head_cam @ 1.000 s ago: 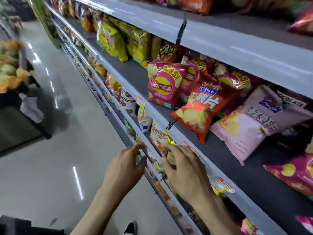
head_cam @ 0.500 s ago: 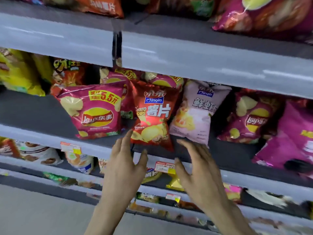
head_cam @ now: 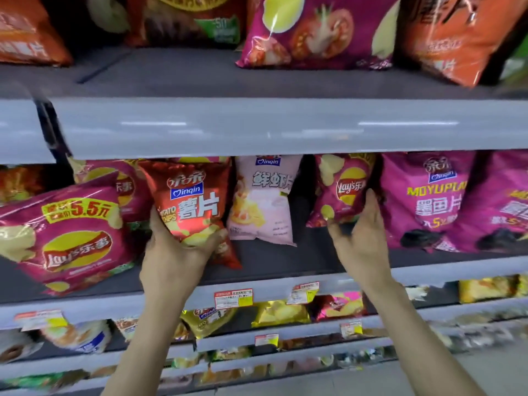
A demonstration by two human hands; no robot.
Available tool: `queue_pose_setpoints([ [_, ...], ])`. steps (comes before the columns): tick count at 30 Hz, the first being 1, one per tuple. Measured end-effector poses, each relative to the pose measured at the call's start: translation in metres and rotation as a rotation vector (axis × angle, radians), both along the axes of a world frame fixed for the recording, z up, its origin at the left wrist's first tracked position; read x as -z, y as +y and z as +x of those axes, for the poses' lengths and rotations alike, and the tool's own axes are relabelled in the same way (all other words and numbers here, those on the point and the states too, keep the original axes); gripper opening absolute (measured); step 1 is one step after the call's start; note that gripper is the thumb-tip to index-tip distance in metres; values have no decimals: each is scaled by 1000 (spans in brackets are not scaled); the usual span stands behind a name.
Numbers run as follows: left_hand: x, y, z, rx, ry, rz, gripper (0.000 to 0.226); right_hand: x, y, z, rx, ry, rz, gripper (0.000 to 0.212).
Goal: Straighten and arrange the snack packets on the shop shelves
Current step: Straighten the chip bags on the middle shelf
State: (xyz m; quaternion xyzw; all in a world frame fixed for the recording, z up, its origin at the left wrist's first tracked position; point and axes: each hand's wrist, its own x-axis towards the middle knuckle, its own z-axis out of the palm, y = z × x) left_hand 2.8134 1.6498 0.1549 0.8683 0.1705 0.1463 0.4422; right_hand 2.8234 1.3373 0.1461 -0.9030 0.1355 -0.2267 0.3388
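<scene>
My left hand [head_cam: 174,252] grips the lower part of a red Qinqin potato chip packet [head_cam: 191,201] on the middle shelf [head_cam: 285,264]. My right hand [head_cam: 363,238] holds the bottom right corner of a small magenta Lay's packet [head_cam: 343,190], thumb along its right edge. Between the two stands a pale pink Qinqin shrimp packet [head_cam: 263,204], untouched. A large magenta Lay's packet [head_cam: 65,235] lies tilted at the left. Two purple Qinqin packets [head_cam: 428,198] stand at the right.
The grey shelf above [head_cam: 257,124] overhangs the packets' tops and carries orange and magenta bags [head_cam: 314,32]. Price tags [head_cam: 233,298] hang on the middle shelf's front lip. Lower shelves [head_cam: 285,332] hold yellow and mixed snack packets. Floor shows at the bottom right.
The view has turned to face the shelf and come closer. Both hands rose from the shelf lip; the left took hold of the red packet, the right took hold of the small Lay's packet.
</scene>
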Motion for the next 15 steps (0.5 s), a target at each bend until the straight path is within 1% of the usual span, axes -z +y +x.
queue_pose_setpoints([
  [2,-1,-2,1,-24,-42,-8,124,10,-3,23,-19,-9,114,102],
  [5,1,-5,-5,4,-164,-7,115,23,-5,45,-32,-37,219,112],
  [8,3,-10,-21,80,-293,-39,115,23,-11,60,-4,-44,303,128],
  [9,3,-11,-27,98,-317,-53,116,21,-14,65,12,-60,333,131],
  [12,4,-15,-41,101,-359,-91,117,23,-21,80,28,-63,370,124],
  [15,5,-16,-47,72,-423,-101,115,21,-17,81,19,-99,364,124],
])
